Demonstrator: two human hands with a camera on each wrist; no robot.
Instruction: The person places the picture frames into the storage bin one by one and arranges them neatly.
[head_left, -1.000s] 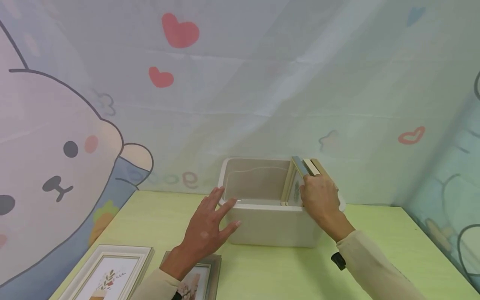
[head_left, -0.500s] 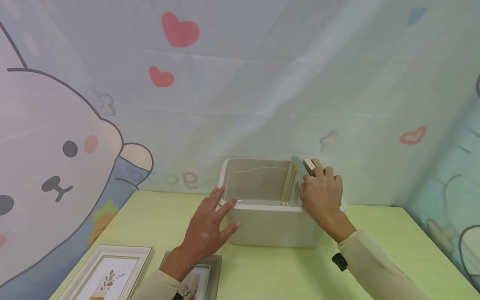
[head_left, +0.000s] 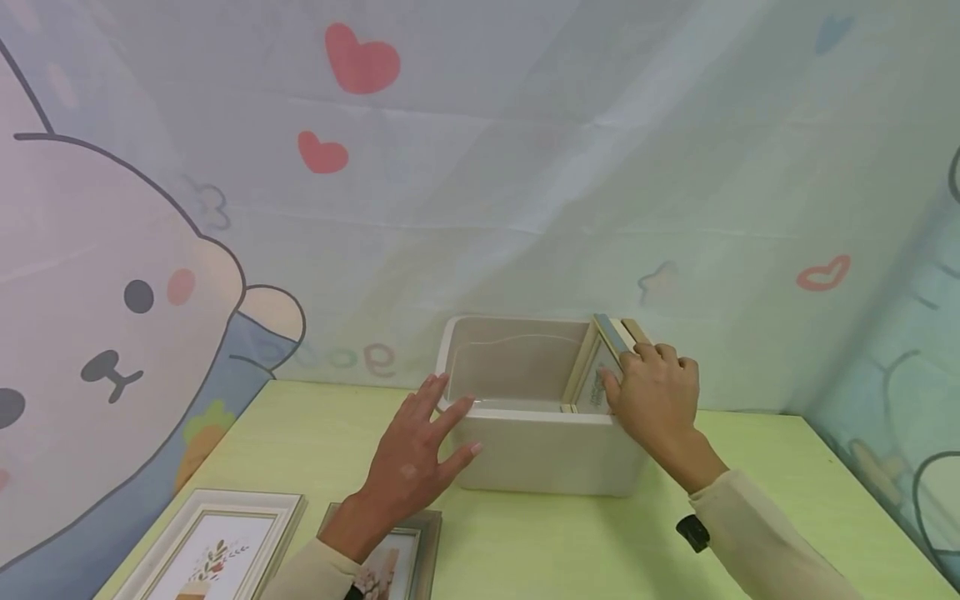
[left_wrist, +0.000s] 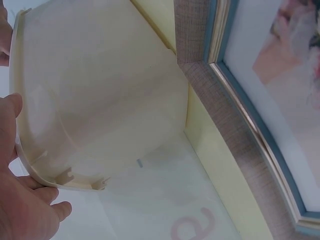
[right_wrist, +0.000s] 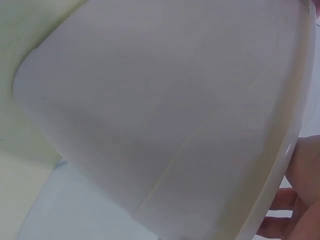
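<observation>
A pale storage bin (head_left: 547,454) stands at the back of the table, with several framed pictures (head_left: 600,371) upright and leaning at its right end. My right hand (head_left: 660,400) grips the tops of these frames, thumb on the near face of the blue-edged one; its fingertips are partly hidden. My left hand (head_left: 412,454) rests with spread fingers on the bin's front left rim. In the left wrist view, the left hand (left_wrist: 25,200) touches the rim of the bin (left_wrist: 100,90). In the right wrist view, the right hand (right_wrist: 302,195) is beyond the rim of the bin (right_wrist: 150,110).
A white picture frame (head_left: 288,521) lies at the table's front left. Beside it a grey-brown frame (head_left: 427,550), seen large in the left wrist view, lies partly under my left forearm. A printed cloth (head_left: 525,167) hangs behind the green table (head_left: 750,475).
My right hand has moved slightly right, and the blue-edged frame has tilted right, closer against the others. Its thumb now shows on that frame's face. My left hand has not moved.
</observation>
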